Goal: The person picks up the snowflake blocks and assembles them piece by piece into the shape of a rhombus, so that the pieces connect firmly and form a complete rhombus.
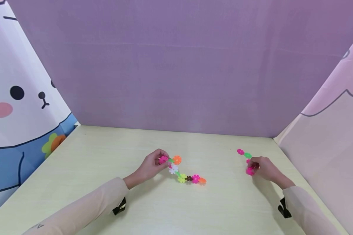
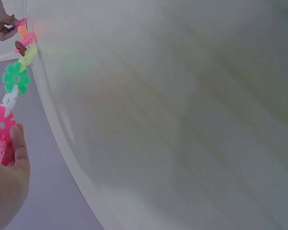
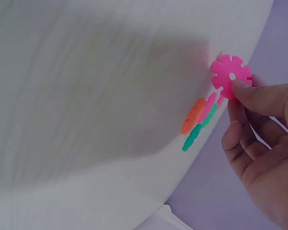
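1. Two hands, both loaded: left hand (image 1: pixel 153 164) has its fingers clamped on a pink disc at one end of the flower-disc chain (image 1: pixel 182 178); right hand (image 1: pixel 264 167) pinches a second pink disc (image 1: pixel 250 171) between thumb and fingers.
2. Chain sits mid-tabletop (image 1: pixel 223 202). From the left fingers its long axis bends at the white disc (image 1: pixel 173 169), then runs right and toward the person.
3. Key relation, my read: the orange end disc (image 1: pixel 202 180) is the chain's free end. Right-hand disc lies to its right and slightly farther from the person, clear gap between.
4. Free end is between the hands; neither is obviously nearer.
5. Green disc (image 1: pixel 247 155) lies just beyond the right fingers. Can't tell if it's joined to the pinched one.
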`<state>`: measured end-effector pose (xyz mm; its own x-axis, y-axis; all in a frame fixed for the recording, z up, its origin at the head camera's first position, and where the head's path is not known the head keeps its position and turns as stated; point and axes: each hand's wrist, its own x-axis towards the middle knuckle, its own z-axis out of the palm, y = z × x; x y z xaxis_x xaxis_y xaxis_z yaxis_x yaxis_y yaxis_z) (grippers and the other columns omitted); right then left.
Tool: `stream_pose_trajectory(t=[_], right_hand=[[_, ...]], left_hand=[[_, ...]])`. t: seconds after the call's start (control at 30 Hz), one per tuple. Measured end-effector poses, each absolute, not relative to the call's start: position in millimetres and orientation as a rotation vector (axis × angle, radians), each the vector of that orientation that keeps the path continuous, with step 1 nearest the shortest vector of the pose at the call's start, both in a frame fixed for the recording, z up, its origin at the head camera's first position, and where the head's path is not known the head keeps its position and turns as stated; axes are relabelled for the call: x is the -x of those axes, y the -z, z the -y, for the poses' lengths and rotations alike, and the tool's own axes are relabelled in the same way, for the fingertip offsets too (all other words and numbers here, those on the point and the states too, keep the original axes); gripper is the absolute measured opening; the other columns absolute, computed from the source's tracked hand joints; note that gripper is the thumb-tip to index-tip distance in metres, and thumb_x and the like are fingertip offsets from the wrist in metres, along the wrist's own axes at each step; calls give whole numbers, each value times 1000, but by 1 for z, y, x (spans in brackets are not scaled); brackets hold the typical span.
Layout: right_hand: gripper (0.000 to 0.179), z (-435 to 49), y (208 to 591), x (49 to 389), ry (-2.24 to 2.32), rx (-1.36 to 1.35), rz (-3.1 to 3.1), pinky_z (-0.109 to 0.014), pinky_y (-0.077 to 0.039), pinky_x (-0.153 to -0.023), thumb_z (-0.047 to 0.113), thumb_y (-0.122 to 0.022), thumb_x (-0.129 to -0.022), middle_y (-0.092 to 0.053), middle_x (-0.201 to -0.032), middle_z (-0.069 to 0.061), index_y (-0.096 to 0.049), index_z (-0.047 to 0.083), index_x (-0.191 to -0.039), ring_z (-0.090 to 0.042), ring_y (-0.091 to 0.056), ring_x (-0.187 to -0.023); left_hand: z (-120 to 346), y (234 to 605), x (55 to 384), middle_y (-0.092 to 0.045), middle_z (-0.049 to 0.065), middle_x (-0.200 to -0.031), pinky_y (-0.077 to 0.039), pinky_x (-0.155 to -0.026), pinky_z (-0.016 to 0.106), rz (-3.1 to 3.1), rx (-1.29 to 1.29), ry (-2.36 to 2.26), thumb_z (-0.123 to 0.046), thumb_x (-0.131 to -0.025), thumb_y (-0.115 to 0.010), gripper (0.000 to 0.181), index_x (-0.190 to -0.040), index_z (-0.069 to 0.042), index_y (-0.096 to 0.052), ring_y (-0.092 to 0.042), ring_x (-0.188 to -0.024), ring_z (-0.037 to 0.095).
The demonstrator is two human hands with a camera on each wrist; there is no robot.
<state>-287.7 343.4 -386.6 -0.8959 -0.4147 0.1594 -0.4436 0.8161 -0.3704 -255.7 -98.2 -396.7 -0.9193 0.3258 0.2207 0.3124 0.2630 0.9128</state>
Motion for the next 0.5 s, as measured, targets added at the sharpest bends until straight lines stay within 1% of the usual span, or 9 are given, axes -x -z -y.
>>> stream_pose_trajectory(t=[0.1,0.17,0.33,0.5], right_hand=[[21,-341,385,288,-651,-714,2895,-19,-43,-55,-16,-59,-68,-61,-71,-1,-63,4,-76,-5,-48,-64],[21,-338,384,288,-682,-709,2870,-19,-44,-56,-15,-59,-68,-61,-71,-2,-63,4,-76,-4,-49,-64],[18,-325,384,289,-754,-690,2781,-20,-47,-58,-12,-63,-71,-63,-72,-4,-64,3,-79,-2,-51,-65],[17,-306,386,290,-796,-659,2715,-22,-49,-59,-9,-68,-71,-65,-74,-3,-65,4,-82,-2,-53,-67]], left_hand=[[98,388,249,-59,21,-93,-48,-61,15,-2484,-647,-1796,-5,-85,-61,24,-104,7,-50,-56,-72,17],[98,387,249,-60,20,-93,-48,-62,15,-2489,-646,-1793,-6,-85,-62,25,-104,6,-50,-57,-72,17],[99,402,258,-62,15,-95,-49,-63,16,-2520,-619,-1776,-13,-85,-64,26,-104,0,-52,-57,-73,12],[99,406,261,-63,11,-95,-50,-64,18,-2524,-607,-1788,-18,-84,-66,27,-102,-4,-53,-58,-73,10]])
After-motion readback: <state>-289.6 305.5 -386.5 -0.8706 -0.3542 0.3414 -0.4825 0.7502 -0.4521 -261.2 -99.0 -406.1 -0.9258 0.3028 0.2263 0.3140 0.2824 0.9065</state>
